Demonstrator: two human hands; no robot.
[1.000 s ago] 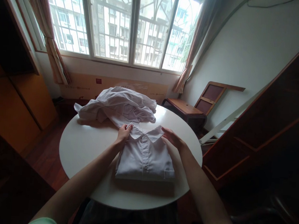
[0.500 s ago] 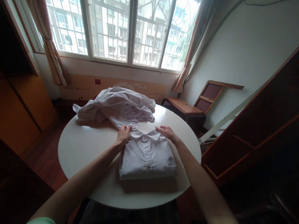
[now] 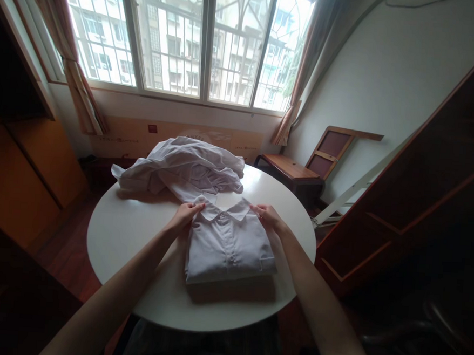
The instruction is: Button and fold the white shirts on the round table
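A folded white shirt [image 3: 228, 247] lies buttoned side up on the round white table [image 3: 135, 235], collar pointing away from me. My left hand [image 3: 183, 217] grips the shirt's upper left corner beside the collar. On the other side, my right hand [image 3: 267, 217] holds the upper right corner at the shoulder. Behind the folded shirt sits a heap of crumpled white clothes [image 3: 183, 168], apart from both hands.
A window [image 3: 190, 39] with curtains fills the far wall. A wooden folding chair [image 3: 302, 168] stands beyond the table on the right. Wooden cabinets [image 3: 19, 162] line the left side, and dark wooden furniture [image 3: 422, 201] stands at the right.
Both hands have shifted from the collar tips out to the shirt's upper corners. The folded shirt has been squared slightly toward the left.
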